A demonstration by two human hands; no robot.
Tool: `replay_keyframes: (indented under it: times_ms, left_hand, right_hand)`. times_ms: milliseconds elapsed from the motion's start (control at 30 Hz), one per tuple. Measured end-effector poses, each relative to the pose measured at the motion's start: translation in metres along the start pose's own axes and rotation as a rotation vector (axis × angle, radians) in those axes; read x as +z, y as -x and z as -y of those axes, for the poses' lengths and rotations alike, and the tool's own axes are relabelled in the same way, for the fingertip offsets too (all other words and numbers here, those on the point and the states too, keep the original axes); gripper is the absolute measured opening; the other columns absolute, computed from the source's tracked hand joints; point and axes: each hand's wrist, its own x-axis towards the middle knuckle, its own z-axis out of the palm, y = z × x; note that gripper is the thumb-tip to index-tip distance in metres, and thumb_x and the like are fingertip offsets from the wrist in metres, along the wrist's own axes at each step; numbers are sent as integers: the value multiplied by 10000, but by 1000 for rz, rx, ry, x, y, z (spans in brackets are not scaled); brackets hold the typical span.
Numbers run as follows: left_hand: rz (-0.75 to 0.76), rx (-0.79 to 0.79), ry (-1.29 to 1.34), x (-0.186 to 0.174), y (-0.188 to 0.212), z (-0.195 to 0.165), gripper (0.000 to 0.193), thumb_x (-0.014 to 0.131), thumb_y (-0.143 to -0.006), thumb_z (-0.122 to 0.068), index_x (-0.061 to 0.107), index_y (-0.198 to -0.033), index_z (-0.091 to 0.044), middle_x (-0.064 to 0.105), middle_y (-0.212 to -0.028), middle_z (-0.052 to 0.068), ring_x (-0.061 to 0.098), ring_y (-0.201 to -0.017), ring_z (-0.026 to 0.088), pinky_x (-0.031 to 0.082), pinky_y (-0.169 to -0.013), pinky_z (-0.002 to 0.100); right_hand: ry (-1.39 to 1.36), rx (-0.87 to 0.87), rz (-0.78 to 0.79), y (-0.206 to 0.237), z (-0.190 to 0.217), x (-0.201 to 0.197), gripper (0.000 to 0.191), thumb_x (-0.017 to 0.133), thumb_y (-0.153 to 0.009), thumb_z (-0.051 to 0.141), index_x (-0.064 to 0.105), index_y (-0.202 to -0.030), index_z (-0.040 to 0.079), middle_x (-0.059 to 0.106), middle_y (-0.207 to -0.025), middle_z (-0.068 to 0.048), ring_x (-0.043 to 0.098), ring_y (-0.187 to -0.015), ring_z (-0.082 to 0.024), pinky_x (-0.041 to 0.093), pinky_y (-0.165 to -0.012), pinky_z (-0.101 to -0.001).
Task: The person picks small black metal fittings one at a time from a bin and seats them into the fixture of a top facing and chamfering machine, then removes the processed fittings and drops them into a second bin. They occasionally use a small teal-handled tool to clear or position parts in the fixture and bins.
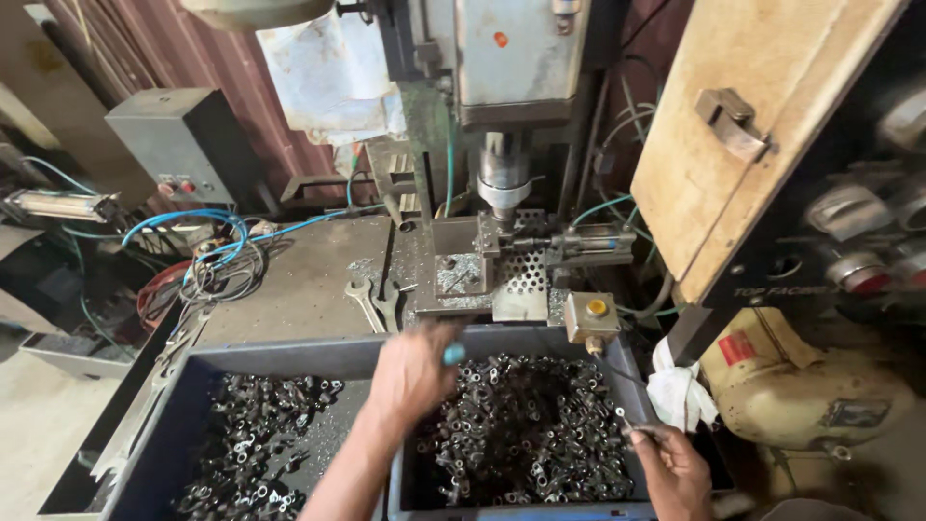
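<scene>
Steel parts, small & dark, fill two grey bins at the bottom of the view. Right-hand bin point(637, 386) is heaped w/ ring-shaped metal pieces point(526, 434); left-hand bin point(289, 359) is only part full, its pieces point(251, 449) lying mostly at 7 o'clock.

Left hand point(413, 371) hangs over the right bin's back rim, fingers curled round a small teal-tipped item point(453, 354) that pokes out at 2 o'clock from the knuckles. What it is, can't tell. Right hand point(675, 468) sits at the bin's 4 o'clock corner, thumb & fingers pinched on a thin metal rod point(617, 417) that runs up toward 11 o'clock.

At 12 o'clock from the left hand: drill-press type machine, spindle point(503, 178) above a perforated fixture point(521, 265), air cylinder point(593, 241) at 3 o'clock of it. Yellow push button box point(591, 316) sits just behind the bin rim. Two spanners point(374, 304) lie on the bench plate at 9 o'clock of the fixture. White rag point(675, 391) hangs right of the bin.

Risks, as I judge: left hand is near the fixture & the button is close by, so a bump on it w/ fingers under the spindle could pinch. Sharp swarf among the pieces could cut bare skin. The loose rag could snag.
</scene>
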Motion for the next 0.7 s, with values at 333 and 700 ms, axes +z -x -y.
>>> replay_keyframes:
  times_ms: [333, 700]
  left_hand:
    - [229, 6, -360, -8, -153, -54, 155, 625, -845, -139, 767, -852, -79, 746, -872, 212, 741, -829, 372, 591, -741, 484]
    - [156, -40, -231, 42, -168, -28, 159, 686, -831, -211, 757, -794, -73, 738, -855, 223, 734, -843, 387, 581, -776, 482]
  right_hand:
    - [106, -83, 15, -9, 9, 0, 220, 745, -877, 38, 728, -1093, 0, 780, -941, -77, 706, -838, -90, 574, -736, -243]
    - [331, 33, -13, -5, 25, 0, 192, 765, -884, 80, 772, -1070, 34, 806, -886, -63, 676, -750, -87, 534, -660, -248]
